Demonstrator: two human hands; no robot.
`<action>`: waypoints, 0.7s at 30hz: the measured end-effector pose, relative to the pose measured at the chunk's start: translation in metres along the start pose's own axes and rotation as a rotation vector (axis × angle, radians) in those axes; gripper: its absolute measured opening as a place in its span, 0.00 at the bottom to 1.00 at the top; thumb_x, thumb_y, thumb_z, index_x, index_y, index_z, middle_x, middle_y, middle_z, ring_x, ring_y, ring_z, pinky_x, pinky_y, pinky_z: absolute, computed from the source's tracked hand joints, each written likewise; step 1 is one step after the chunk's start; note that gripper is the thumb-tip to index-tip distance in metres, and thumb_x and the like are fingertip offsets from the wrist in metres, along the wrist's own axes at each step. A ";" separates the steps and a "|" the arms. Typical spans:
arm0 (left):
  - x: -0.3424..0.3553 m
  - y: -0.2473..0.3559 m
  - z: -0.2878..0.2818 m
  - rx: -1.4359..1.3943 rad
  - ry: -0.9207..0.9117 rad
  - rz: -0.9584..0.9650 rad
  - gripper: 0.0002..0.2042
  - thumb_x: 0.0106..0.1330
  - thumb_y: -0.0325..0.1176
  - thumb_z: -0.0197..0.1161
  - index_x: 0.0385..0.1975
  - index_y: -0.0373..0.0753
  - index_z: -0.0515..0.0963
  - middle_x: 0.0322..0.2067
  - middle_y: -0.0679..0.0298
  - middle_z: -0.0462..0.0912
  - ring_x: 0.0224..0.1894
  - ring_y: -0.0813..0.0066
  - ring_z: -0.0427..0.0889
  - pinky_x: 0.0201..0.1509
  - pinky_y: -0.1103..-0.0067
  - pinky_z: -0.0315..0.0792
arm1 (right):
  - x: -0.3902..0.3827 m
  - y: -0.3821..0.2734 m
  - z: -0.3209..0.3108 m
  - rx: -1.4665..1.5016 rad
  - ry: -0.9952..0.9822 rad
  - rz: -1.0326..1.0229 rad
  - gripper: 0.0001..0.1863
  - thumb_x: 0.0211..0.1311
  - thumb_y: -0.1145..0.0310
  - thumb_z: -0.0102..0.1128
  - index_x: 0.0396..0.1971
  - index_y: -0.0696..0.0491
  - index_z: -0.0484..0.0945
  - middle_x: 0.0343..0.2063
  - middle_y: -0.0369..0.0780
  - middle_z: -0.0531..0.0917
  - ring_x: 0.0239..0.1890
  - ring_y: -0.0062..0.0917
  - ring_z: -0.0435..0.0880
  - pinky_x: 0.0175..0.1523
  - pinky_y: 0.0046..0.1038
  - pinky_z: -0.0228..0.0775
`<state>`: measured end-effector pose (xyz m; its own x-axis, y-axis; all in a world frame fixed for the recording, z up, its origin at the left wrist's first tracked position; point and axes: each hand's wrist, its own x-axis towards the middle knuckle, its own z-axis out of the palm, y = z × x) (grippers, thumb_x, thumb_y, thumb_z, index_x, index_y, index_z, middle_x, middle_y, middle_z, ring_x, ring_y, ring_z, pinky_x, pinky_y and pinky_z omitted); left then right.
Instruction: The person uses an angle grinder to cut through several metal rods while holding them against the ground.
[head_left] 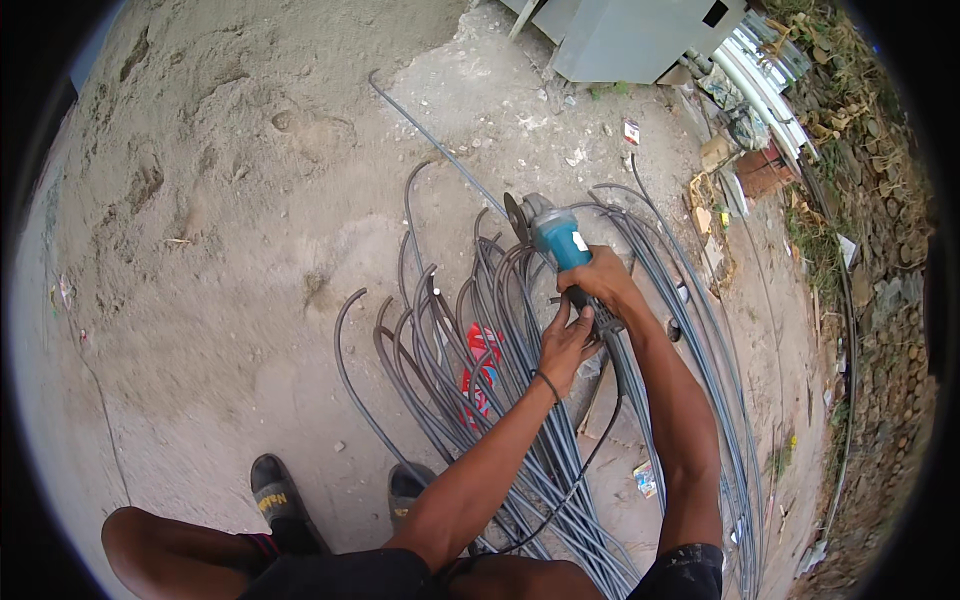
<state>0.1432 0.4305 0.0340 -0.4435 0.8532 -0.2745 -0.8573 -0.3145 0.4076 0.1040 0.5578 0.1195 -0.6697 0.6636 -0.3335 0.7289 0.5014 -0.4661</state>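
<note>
A teal angle grinder (561, 238) is held in both hands above a pile of bent grey steel rods (560, 440). My right hand (604, 277) is closed around its body from the right. Lower down, my left hand (566, 345) grips the dark rear end, next to the black power cord (612, 408). The cutting disc (516, 217) points up and left, close to a long rod (430, 128) that reaches toward the far left. Whether the disc touches that rod I cannot tell.
Hooked rod ends (350, 298) spread to the left over sandy ground (200, 290). A red wrapper (480, 375) lies among the rods. Beyond stands a grey metal box (635, 45); a stone wall (895, 400) and white pipes (765, 95) line the right. My shoes (280, 495) are near the rods.
</note>
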 end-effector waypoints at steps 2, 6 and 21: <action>-0.001 0.001 0.000 0.003 0.002 -0.008 0.38 0.73 0.45 0.59 0.76 0.50 0.44 0.51 0.66 0.78 0.52 0.72 0.79 0.63 0.64 0.70 | 0.003 0.005 0.001 0.005 -0.001 -0.002 0.31 0.27 0.58 0.72 0.34 0.64 0.83 0.31 0.52 0.86 0.35 0.41 0.86 0.42 0.35 0.76; -0.001 -0.001 0.000 -0.020 -0.036 -0.019 0.37 0.73 0.45 0.58 0.75 0.51 0.45 0.54 0.65 0.77 0.55 0.69 0.79 0.64 0.64 0.70 | 0.002 0.003 0.001 -0.057 0.025 0.009 0.31 0.26 0.57 0.72 0.33 0.65 0.83 0.31 0.53 0.86 0.35 0.42 0.87 0.42 0.35 0.77; -0.003 -0.002 -0.009 -0.052 -0.063 -0.042 0.34 0.73 0.45 0.58 0.75 0.54 0.49 0.56 0.66 0.75 0.54 0.69 0.79 0.65 0.65 0.70 | -0.004 0.001 0.005 -0.080 0.029 0.028 0.31 0.25 0.57 0.72 0.32 0.65 0.83 0.31 0.53 0.86 0.35 0.42 0.87 0.42 0.34 0.77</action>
<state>0.1440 0.4250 0.0256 -0.3907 0.8901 -0.2345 -0.8880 -0.2973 0.3509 0.1062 0.5528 0.1158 -0.6450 0.6934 -0.3212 0.7574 0.5242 -0.3894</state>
